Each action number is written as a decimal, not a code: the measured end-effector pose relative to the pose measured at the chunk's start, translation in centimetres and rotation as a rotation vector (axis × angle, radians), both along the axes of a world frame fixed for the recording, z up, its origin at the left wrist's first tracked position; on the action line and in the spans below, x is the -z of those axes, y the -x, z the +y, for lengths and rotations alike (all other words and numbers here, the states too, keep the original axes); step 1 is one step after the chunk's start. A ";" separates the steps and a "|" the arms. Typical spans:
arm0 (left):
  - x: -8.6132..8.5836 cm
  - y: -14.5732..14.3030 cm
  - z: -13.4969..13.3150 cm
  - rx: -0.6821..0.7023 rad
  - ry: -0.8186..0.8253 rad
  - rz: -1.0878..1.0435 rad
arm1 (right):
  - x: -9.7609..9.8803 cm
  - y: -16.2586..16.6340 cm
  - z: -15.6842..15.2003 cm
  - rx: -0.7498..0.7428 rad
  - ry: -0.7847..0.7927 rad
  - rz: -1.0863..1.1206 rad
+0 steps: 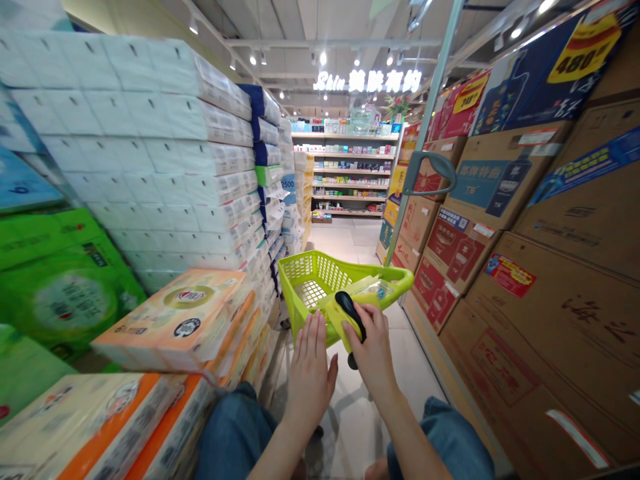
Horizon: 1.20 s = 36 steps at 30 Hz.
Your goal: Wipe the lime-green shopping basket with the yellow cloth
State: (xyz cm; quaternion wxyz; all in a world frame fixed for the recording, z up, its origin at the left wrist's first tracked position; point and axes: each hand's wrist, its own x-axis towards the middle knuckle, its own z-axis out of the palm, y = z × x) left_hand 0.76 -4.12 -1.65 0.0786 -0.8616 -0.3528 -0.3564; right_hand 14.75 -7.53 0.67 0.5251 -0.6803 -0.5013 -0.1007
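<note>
A lime-green shopping basket (pixel 300 267) with latticed walls is in front of me in the aisle. My left hand (pixel 311 357) has its fingers stretched out together at the basket's near side; I cannot tell whether it presses on it. My right hand (pixel 373 340) is closed round a yellow-green piece with a curved black part (pixel 350 312), by the near right of the basket. Whether this piece belongs to the basket is unclear. Flat light-coloured packs (pixel 367 285) show by the basket's right side. Beyond it rises a grey pull handle (pixel 430 173).
Stacked white tissue packs (pixel 165 127) line the left, with orange tissue packs (pixel 185 307) lower and nearer. Cardboard cartons (pixel 565 293) are piled along the right. Pale floor tiles (pixel 350 230) lead to stocked shelves (pixel 350 157). My bent knees (pixel 235 427) are close below.
</note>
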 end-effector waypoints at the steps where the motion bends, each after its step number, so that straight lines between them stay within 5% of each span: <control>1: 0.0 0.0 0.0 -0.002 0.001 0.004 | -0.4 -0.1 0.1 -0.016 0.010 0.029; 11: -0.1 0.2 0.0 0.000 -0.016 -0.006 | -2.7 -0.3 -0.8 -0.307 0.057 0.209; 20: -0.3 0.2 -0.1 0.004 -0.005 -0.013 | -2.1 -3.6 -0.8 -0.343 -0.100 0.762; 30: -0.2 0.0 -0.2 -0.013 -0.014 0.003 | -1.2 -2.5 -0.6 0.328 -0.125 -0.127; 36: -0.3 0.1 -0.1 -0.004 0.007 -0.008 | -0.7 -3.4 -1.2 -0.014 0.106 -0.324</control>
